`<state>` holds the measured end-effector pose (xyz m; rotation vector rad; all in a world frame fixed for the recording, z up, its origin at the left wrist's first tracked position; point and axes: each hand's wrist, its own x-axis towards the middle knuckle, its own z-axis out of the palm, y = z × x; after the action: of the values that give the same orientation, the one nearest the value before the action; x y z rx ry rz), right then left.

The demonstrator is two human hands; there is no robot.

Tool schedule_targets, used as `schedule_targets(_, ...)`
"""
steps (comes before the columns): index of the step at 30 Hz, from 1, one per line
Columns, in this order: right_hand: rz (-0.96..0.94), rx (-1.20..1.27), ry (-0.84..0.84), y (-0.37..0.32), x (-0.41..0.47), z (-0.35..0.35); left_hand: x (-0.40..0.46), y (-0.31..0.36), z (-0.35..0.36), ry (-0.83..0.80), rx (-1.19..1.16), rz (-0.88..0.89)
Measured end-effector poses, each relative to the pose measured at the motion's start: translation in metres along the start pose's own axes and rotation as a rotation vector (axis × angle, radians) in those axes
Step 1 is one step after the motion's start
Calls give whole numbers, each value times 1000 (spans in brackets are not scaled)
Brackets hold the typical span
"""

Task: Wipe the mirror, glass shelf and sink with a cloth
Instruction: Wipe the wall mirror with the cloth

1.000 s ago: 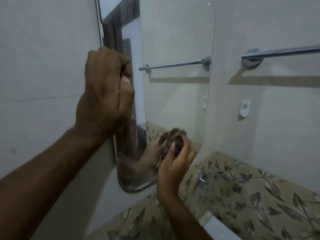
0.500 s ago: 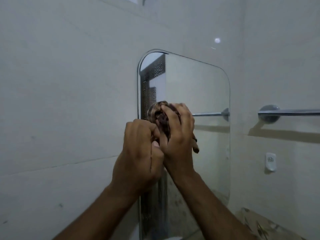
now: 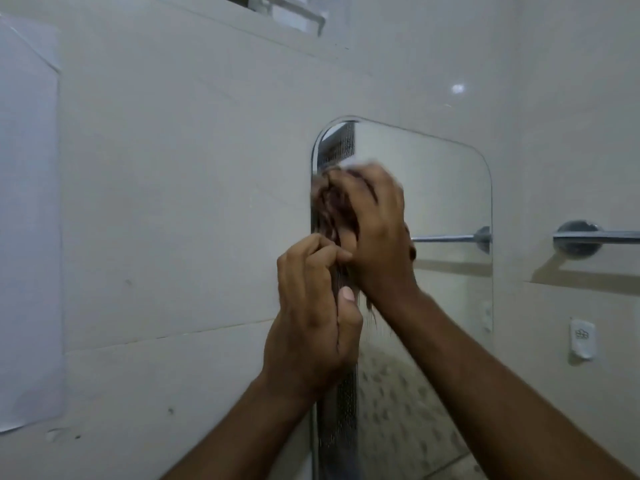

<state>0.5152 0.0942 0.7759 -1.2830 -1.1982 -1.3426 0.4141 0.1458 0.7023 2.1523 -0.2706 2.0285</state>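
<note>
A rounded-corner mirror [image 3: 446, 188] hangs on the pale tiled wall, seen at a steep angle. My right hand [image 3: 377, 230] presses a bunched dark reddish-brown cloth [image 3: 332, 209] against the mirror's upper left part, near its left edge. My left hand [image 3: 311, 317] is curled around the mirror's left edge just below the cloth, thumb up. Both forearms reach in from the bottom. The glass shelf and the sink are out of view.
A chrome towel bar [image 3: 595, 235] is fixed to the right wall, and it shows as a reflection in the mirror. A small white wall hook [image 3: 582, 337] sits below it. A window ledge [image 3: 294, 15] is at the top.
My right hand has carried the cloth from the mirror's bottom up to its upper left part. The view has tilted upward, and the left hand's grip now sits lower on the mirror's edge.
</note>
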Motion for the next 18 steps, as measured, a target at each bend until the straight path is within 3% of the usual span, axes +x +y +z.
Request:
schedule_targets(4, -43, -18, 74, 0, 60, 3, 1, -1, 0, 9, 8, 9)
schedule_targets(7, -52, -24, 71, 0, 48, 3, 1, 0, -1, 38, -3, 7)
schedule_targets(12, -10, 0, -2, -5, -52, -2, 5, -1, -2, 120, -34, 50)
schedule_targets(18, 28, 46, -145, -25, -200, -12, 1, -3, 2, 40, 62, 97)
